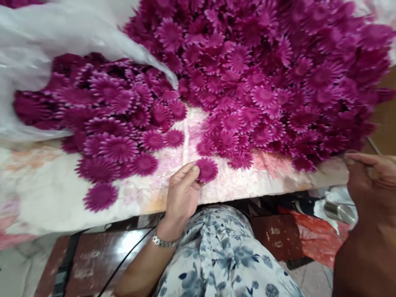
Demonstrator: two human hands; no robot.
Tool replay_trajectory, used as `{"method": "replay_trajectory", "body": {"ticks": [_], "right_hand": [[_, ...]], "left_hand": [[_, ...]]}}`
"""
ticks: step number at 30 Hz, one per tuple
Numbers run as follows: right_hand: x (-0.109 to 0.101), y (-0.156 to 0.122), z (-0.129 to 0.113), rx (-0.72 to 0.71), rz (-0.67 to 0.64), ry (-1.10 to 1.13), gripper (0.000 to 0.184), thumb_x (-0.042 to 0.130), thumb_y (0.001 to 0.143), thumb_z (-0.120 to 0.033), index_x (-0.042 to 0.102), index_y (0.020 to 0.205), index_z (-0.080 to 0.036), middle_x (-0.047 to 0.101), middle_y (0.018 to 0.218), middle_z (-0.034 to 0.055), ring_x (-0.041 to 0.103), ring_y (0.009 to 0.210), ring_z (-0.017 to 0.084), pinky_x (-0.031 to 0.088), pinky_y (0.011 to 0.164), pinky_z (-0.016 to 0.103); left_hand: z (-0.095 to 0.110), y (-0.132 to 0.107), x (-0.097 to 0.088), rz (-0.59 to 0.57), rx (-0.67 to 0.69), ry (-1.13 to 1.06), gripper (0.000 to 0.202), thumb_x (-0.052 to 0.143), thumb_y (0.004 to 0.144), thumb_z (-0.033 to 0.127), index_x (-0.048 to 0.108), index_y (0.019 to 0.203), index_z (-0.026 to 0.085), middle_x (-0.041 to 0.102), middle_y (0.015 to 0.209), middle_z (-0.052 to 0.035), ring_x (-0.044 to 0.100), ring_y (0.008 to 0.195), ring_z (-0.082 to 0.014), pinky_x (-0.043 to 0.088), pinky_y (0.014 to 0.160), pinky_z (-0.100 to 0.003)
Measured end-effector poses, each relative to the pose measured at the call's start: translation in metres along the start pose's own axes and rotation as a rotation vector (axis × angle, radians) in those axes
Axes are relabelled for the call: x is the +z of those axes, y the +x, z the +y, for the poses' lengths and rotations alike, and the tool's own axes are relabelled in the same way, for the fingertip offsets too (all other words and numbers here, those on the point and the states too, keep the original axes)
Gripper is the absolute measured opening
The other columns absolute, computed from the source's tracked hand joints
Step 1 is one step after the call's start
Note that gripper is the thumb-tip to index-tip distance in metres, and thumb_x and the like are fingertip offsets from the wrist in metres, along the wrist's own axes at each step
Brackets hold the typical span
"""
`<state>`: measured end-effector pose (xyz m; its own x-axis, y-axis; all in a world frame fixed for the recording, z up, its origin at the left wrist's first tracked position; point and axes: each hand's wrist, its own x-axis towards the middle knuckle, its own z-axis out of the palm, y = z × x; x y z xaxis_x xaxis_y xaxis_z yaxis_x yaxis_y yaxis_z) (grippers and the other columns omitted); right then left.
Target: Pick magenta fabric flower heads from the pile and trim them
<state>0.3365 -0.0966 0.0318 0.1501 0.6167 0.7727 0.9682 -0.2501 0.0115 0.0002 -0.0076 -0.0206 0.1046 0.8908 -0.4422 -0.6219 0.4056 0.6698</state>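
A: What do we record for the left hand (182, 192)?

B: One magenta flower (208, 170), single, petals spread, its left edge pinched between thumb and fingers. We place it at the near side of the counter (46, 187), centre, between the two heaps. A metal-link band (163, 242) circles the wrist.

A: And the right hand (371, 169)?

B: At the far right of our view, by the counter's near edge, thumb and fingertips drawn together. We cannot tell whether anything sits between them.

A: Stock on the counter?

B: Two heaps, same magenta flowers. We list the right heap (235, 78) as the larger, reaching to the far side; the left heap (108, 97) lies partly in a whitish plastic bag (77, 31). One loose flower (100, 197) marks its near end.

A: Surface and below?

B: We note a pale, flower-patterned cloth (130, 208) over the counter; below, at right, crumpled red plastic (321, 237); below, at left, a reddish-brown panel (95, 258).
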Motion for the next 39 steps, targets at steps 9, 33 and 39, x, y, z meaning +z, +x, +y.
{"method": "replay_trajectory", "body": {"ticks": [9,33,39], "right_hand": [[0.02,-0.012,-0.117,-0.413,-0.373,0.429,0.015,0.056,0.086,-0.03,0.06,0.075,-0.02,0.063,0.059,-0.0008,0.055,0.049,0.011,0.038,0.047,0.025],[0.039,-0.017,-0.217,-0.301,-0.491,1.073,0.015,0.052,0.086,-0.017,0.058,0.1,-0.02,0.062,0.086,0.0051,0.06,0.081,0.015,0.052,0.069,0.029],[0.045,-0.015,-0.22,-0.283,-0.438,1.0,0.008,0.057,0.084,-0.024,0.056,0.09,-0.019,0.058,0.077,0.0032,0.056,0.072,0.015,0.048,0.063,0.028]], "left_hand": [[0.003,-0.007,-0.003,-0.048,-0.068,-0.043,0.021,0.075,0.06,0.017,0.07,0.081,0.014,0.066,0.072,-0.0012,0.058,0.062,-0.008,0.047,0.062,-0.019],[-0.005,-0.009,0.001,-0.034,0.058,-0.12,0.013,0.07,0.059,0.009,0.066,0.071,0.014,0.064,0.067,0.001,0.054,0.063,-0.007,0.044,0.065,-0.018],[-0.004,-0.016,0.001,-0.083,0.064,-0.064,0.005,0.071,0.064,0.014,0.068,0.069,0.014,0.061,0.063,0.0015,0.051,0.06,-0.0061,0.041,0.06,-0.017]]}}
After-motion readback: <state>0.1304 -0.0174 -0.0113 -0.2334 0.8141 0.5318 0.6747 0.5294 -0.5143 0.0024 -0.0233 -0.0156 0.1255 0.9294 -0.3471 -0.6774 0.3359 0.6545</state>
